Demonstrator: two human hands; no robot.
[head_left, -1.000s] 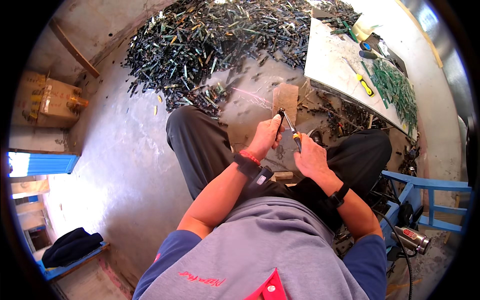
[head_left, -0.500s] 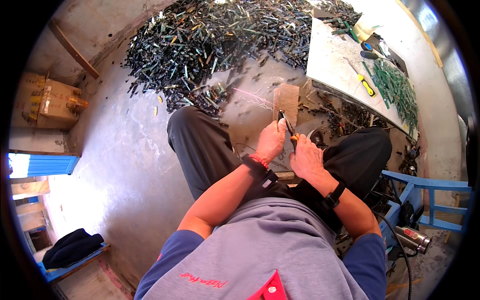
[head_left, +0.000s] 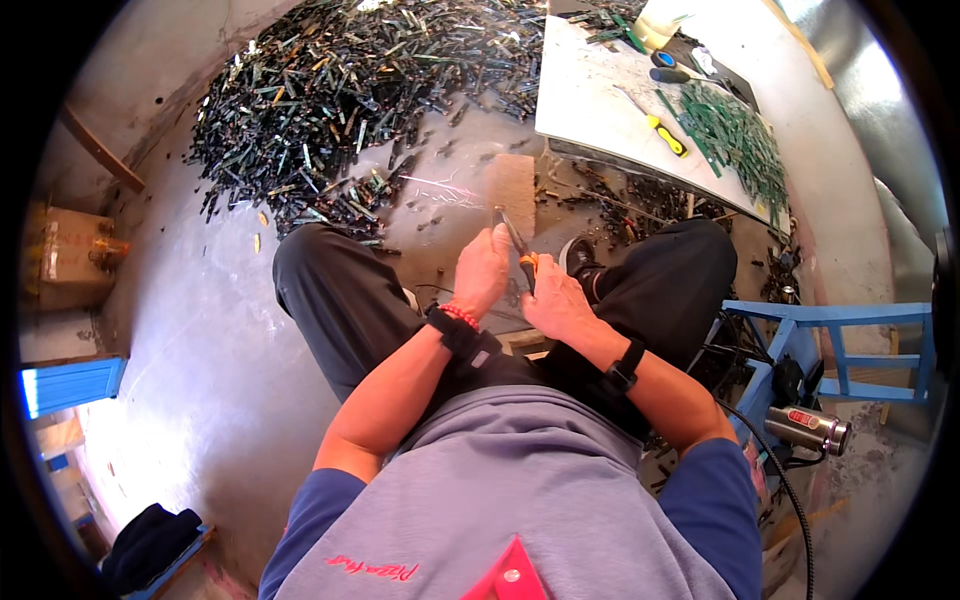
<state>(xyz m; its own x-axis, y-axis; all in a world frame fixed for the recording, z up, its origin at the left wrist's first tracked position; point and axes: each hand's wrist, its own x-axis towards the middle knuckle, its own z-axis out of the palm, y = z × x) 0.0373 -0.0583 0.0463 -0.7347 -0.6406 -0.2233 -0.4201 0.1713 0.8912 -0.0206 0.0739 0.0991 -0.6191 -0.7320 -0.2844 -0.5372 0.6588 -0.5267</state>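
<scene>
Bare concrete floor [head_left: 200, 330] fills my view, grey and dusty, with a worn wall along the top left. At the far left I see a cardboard box [head_left: 65, 255] by the wall, a blue panel [head_left: 70, 385] below it, and a dark bundle [head_left: 150, 545] lower down. Across the top spreads a big heap of dark and green strips [head_left: 350, 90], spilling toward my knees. A small wooden block [head_left: 513, 190] lies on the floor just ahead of my hands, between my legs.

My left hand [head_left: 482, 272] is curled shut around the far part of a thin dark tool [head_left: 515, 240]; my right hand [head_left: 556, 300] is closed on its orange grip [head_left: 528, 266]. The tool sits between my knees, over the floor, its long axis running from the orange grip up and slightly left, tip pointing away from me toward the wooden block. What the tip touches I cannot tell.

Further right, a pale tabletop [head_left: 590, 100] carries a yellow-handled screwdriver [head_left: 662, 133] and a pile of green strips [head_left: 735, 135]. Debris litters the floor under its edge. At the far right stands a blue wooden frame [head_left: 830, 320], with a silver heat gun [head_left: 810, 428] beside it, its cable trailing down.
</scene>
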